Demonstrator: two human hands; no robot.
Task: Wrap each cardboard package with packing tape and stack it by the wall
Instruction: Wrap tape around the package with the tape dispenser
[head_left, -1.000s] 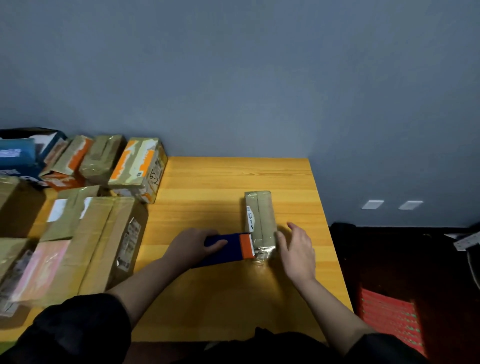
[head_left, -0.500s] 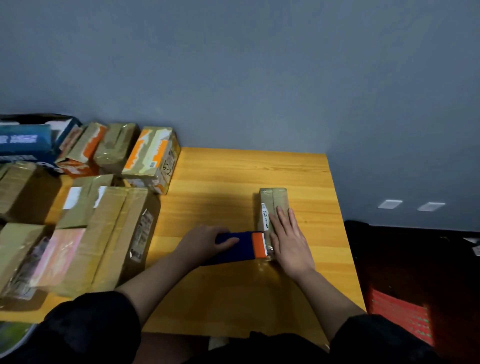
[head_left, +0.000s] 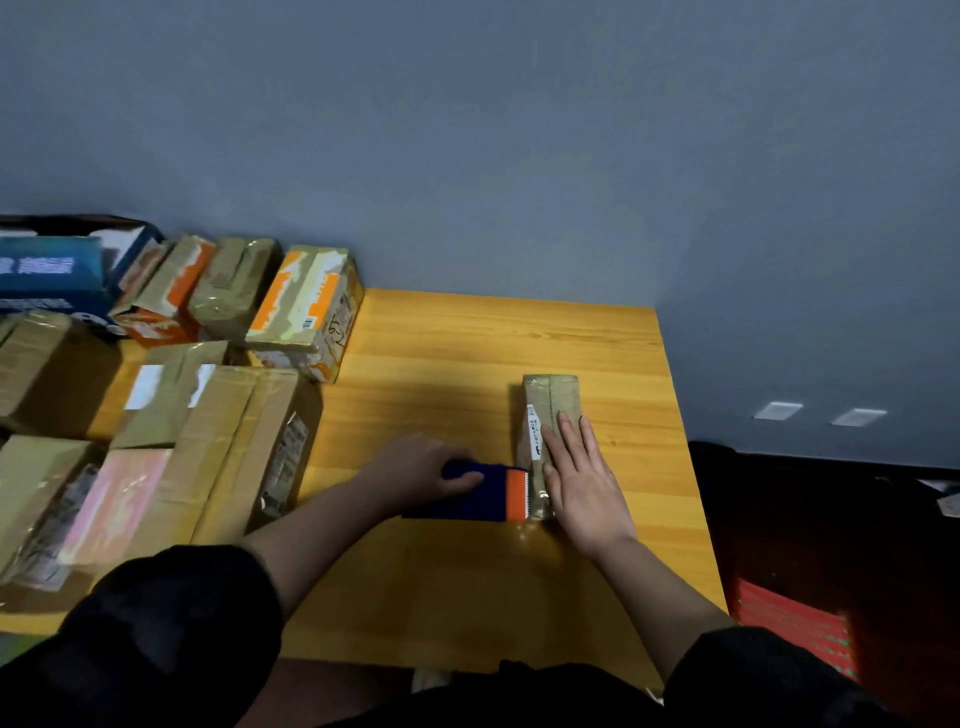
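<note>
A small oblong cardboard package (head_left: 550, 400), wrapped in brown tape with a white label, lies on the wooden table (head_left: 467, 343) right of centre. My right hand (head_left: 582, 480) rests flat on its near half with straight fingers. My left hand (head_left: 423, 467) grips a dark blue tape dispenser (head_left: 485, 491) whose orange front end touches the package's left side near its front corner. Shiny tape shows at the package's near end.
Several taped cardboard boxes (head_left: 228, 441) crowd the table's left side, with orange-printed boxes (head_left: 306, 306) and a blue carton (head_left: 49, 275) against the grey wall. The table's right edge drops to a dark floor with a red mat (head_left: 795, 629).
My right hand moved from beside the package onto its top and now lies flat there. The left hand keeps the dispenser against the package. The camera shifted slightly left.
</note>
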